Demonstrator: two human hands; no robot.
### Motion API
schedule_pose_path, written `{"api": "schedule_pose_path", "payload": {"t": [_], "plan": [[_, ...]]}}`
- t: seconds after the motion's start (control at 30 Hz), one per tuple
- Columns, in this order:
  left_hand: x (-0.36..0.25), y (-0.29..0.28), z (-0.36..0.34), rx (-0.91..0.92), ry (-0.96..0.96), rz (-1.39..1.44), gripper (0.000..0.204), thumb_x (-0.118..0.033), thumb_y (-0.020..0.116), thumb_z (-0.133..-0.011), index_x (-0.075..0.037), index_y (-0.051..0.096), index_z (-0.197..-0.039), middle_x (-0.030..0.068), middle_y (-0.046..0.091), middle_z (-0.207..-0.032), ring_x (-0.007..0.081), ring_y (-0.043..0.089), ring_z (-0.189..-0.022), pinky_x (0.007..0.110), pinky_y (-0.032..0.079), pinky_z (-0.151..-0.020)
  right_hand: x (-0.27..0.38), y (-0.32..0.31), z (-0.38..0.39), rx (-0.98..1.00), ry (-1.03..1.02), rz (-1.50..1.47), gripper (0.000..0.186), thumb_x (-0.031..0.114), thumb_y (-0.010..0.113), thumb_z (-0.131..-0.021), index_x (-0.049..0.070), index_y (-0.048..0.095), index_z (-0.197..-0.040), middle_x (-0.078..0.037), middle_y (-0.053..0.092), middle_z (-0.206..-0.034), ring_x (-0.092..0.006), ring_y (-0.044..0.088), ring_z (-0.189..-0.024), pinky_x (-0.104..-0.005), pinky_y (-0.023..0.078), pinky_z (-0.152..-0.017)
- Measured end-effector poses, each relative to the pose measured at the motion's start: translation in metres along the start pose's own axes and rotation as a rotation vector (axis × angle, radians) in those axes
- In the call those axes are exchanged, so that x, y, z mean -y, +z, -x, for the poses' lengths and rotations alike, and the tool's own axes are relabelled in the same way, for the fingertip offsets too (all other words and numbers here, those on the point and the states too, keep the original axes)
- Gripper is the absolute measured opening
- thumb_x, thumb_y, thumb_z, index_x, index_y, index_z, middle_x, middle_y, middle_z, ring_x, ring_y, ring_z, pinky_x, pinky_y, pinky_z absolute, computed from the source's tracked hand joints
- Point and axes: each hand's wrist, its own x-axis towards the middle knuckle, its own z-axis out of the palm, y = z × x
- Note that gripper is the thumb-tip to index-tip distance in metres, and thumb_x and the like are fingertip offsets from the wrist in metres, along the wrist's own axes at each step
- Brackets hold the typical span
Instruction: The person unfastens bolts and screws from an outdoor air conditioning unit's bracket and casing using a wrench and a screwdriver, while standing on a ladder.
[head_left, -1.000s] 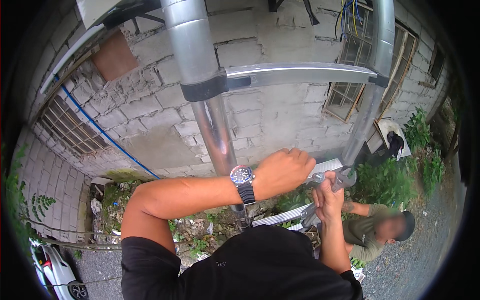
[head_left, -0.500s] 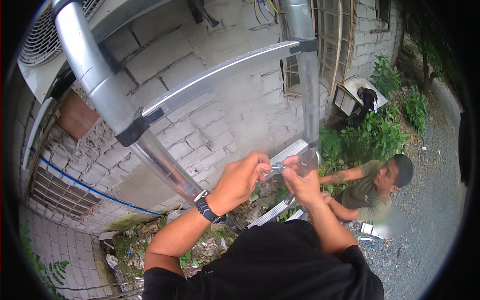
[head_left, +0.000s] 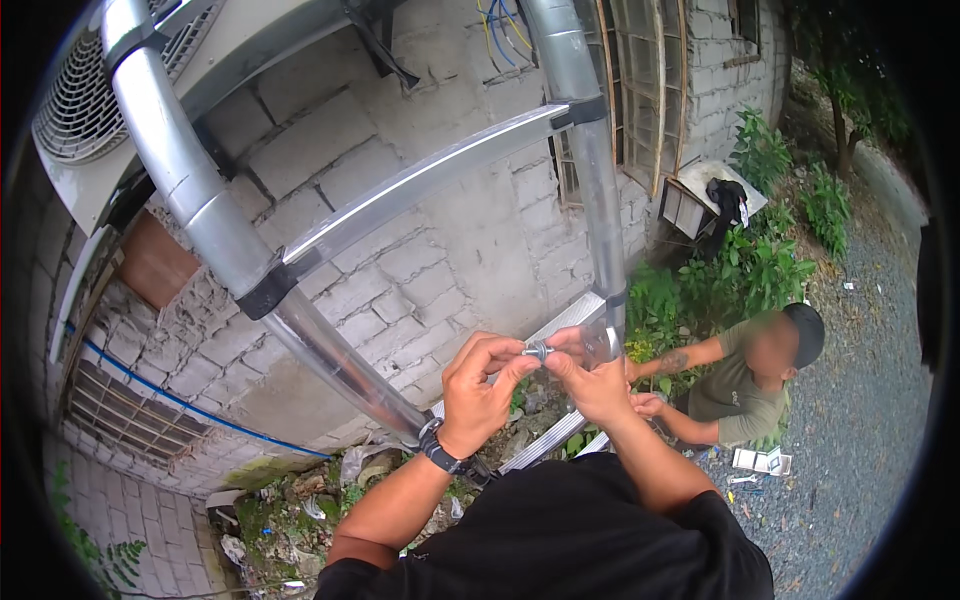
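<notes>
A small silvery bolt (head_left: 539,350), with what look like a washer and nut around its middle, is pinched between my two hands in front of the ladder. The thumb and fingertips of my left hand (head_left: 478,388) close on its left end. On its other end are the thumb and forefinger of my right hand (head_left: 590,382). A dark watch (head_left: 435,447) sits on my left wrist. Just beyond my hands is a ladder rung (head_left: 570,318), and the ladder's metal side rail (head_left: 335,345) slopes down behind my left hand.
Below right, a co-worker (head_left: 755,385) in a green shirt reaches toward the ladder. An air conditioner unit (head_left: 85,105) hangs at upper left against the block wall (head_left: 420,260). Plants (head_left: 745,265) grow at right, beside gravel (head_left: 840,460); an open box with tools (head_left: 762,461) lies there.
Both hands have moved slightly downward with the bolt. My left-hand fingers have shifted around its end. The co-worker's lower hand has moved closer to the ladder side.
</notes>
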Motion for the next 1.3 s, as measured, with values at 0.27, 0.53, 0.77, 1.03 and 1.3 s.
{"api": "schedule_pose_path", "payload": {"t": [0.27, 0.53, 0.77, 1.03, 1.3], "plan": [[0.003, -0.007, 0.001, -0.002, -0.124, 0.229, 0.012, 0.0, 0.073, -0.092, 0.005, 0.069, -0.101, 0.0087, 0.069, -0.102, 0.0156, 0.072, -0.091, 0.027, 0.06, -0.079, -0.002, 0.001, -0.004, 0.006, -0.221, 0.305, 0.018, 0.007, 0.075, -0.092, 0.0, 0.069, -0.108, -0.007, 0.076, -0.1, -0.007, 0.066, -0.078, -0.0212, 0.051, -0.069], [-0.005, -0.013, 0.003, 0.024, 0.04, 0.071, 0.019, 0.005, 0.074, -0.088, 0.005, 0.07, -0.107, 0.0122, 0.07, -0.108, 0.0192, 0.073, -0.097, 0.029, 0.06, -0.084, 0.012, 0.009, -0.003, 0.017, -0.189, 0.277, 0.018, 0.011, 0.075, -0.094, -0.001, 0.07, -0.106, -0.006, 0.075, -0.094, -0.0083, 0.068, -0.081, -0.0235, 0.052, -0.072], [-0.012, -0.013, 0.006, 0.036, 0.151, -0.023, 0.03, 0.006, 0.075, -0.087, 0.002, 0.069, -0.116, 0.0147, 0.071, -0.108, 0.0212, 0.073, -0.098, 0.031, 0.061, -0.085, 0.012, 0.011, 0.001, 0.053, -0.158, 0.198, 0.021, 0.015, 0.072, -0.097, -0.004, 0.068, -0.105, -0.007, 0.073, -0.091, -0.0106, 0.068, -0.081, -0.0248, 0.054, -0.074], [-0.007, -0.018, 0.006, 0.082, 0.188, -0.061, 0.03, 0.004, 0.078, -0.084, 0.001, 0.07, -0.112, 0.0134, 0.072, -0.101, 0.02, 0.074, -0.092, 0.031, 0.06, -0.082, 0.022, 0.013, 0.005, 0.057, -0.155, 0.222, 0.022, 0.02, 0.068, -0.1, -0.001, 0.067, -0.095, -0.003, 0.068, -0.076, -0.0089, 0.063, -0.069, -0.025, 0.049, -0.062], [-0.009, -0.019, 0.004, 0.109, 0.225, -0.024, 0.03, 0.005, 0.078, -0.084, 0.001, 0.07, -0.112, 0.0138, 0.072, -0.102, 0.0197, 0.073, -0.093, 0.031, 0.06, -0.082, 0.023, 0.011, 0.006, 0.09, -0.082, 0.307, 0.03, 0.029, 0.065, -0.102, 0.0, 0.067, -0.095, -0.002, 0.067, -0.07, -0.0075, 0.06, -0.064, -0.0249, 0.046, -0.058]]}}
